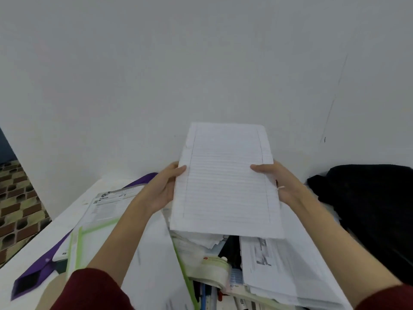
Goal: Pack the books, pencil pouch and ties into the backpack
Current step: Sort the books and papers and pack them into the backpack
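A thick white lined notebook (pixel 225 182) is held up above the table, its ruled page facing me. My left hand (pixel 161 189) grips its left edge and my right hand (pixel 277 180) grips its right edge, thumbs on top. A purple tie (pixel 38 276) lies across the white table (pixel 33 247) at the left, partly under papers. The black backpack (pixel 371 209) sits at the right against the wall. Under the notebook lies a heap of books and printed sheets (pixel 279 265), with a clear pouch of pens (pixel 214 271) among them.
A printed booklet (pixel 109 204) and a green-edged plastic folder (pixel 89 238) lie left of my arms. A white wall (pixel 201 74) stands directly behind the table. A patterned brick-like floor (pixel 15 204) shows past the table's left edge.
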### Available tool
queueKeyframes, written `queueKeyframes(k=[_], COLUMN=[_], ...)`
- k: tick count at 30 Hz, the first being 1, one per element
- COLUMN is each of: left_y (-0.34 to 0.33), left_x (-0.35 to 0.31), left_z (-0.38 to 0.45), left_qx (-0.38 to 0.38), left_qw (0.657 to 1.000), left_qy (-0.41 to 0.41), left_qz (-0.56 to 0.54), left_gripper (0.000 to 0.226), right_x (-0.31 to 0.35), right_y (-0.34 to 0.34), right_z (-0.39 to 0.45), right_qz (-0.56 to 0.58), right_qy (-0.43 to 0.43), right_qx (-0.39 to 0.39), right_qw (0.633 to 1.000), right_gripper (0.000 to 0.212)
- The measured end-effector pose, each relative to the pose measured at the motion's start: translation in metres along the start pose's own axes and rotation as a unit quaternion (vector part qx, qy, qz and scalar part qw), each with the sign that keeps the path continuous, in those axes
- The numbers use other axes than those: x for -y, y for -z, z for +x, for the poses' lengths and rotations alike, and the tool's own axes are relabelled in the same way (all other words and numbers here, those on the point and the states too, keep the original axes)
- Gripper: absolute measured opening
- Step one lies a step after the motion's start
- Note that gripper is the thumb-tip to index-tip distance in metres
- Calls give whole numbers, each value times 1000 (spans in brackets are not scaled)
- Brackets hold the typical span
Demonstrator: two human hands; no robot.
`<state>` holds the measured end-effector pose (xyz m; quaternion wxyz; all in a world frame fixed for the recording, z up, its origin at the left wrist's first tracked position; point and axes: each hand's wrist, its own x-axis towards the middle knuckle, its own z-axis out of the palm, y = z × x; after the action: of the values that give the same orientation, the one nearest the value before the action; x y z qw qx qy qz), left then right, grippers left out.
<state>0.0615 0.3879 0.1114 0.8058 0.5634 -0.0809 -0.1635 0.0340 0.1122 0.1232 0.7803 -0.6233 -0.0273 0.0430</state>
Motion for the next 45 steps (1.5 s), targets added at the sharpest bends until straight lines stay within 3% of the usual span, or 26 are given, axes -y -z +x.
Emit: queueKeyframes(k=[3,7,11,13,16,17,20,24,28,31,35,38,41,44,45], left_y=[-39,-79,-96,-99,-105,-107,-112,-128,-146,-158,-152,-151,-148,-142,-143], left_x=[23,80,134,148,148,146,141,139,134,137,150,162,160,146,143], left_z=[7,11,13,14,15,16,16,12,15,16,17,13,17,27,28], left_qx=[46,19,-6,-27,-67,-68,-73,-106,-68,-33,-121,-155,-193,-168,-146], left_qw=[996,976,905,877,897,907,931,926,946,946,948,932,932,958,961], left_qy=[3,20,3,7,49,69,86,9,-18,4,39,39,64,130,146], left_qz=[76,217,425,479,433,409,347,363,318,323,293,326,299,195,182], left_gripper=[33,33,39,44,44,40,31,14,33,43,40,33,46,74,72], right_x=[-2,-28,-66,-82,-96,-98,-98,-99,-96,-96,-111,-113,-103,-90,-87], right_y=[31,71,106,114,118,119,120,128,131,132,135,139,148,162,163], right_z=[-27,-65,-82,-83,-80,-79,-76,-72,-72,-72,-72,-74,-75,-73,-75], right_qz=[-27,-79,-155,-225,-409,-416,-363,-312,-256,-284,-373,-328,-234,-165,-152], right_qy=[-36,-100,-147,-161,-191,-185,-169,-171,-178,-187,-179,-146,-161,-188,-196], right_qx=[-64,-153,-209,-234,-267,-279,-301,-306,-296,-275,-305,-329,-319,-297,-286], right_qw=[997,980,954,932,852,846,865,883,903,899,858,874,904,922,926], right_gripper=[32,21,37,41,63,61,26,41,35,26,38,33,23,50,48])
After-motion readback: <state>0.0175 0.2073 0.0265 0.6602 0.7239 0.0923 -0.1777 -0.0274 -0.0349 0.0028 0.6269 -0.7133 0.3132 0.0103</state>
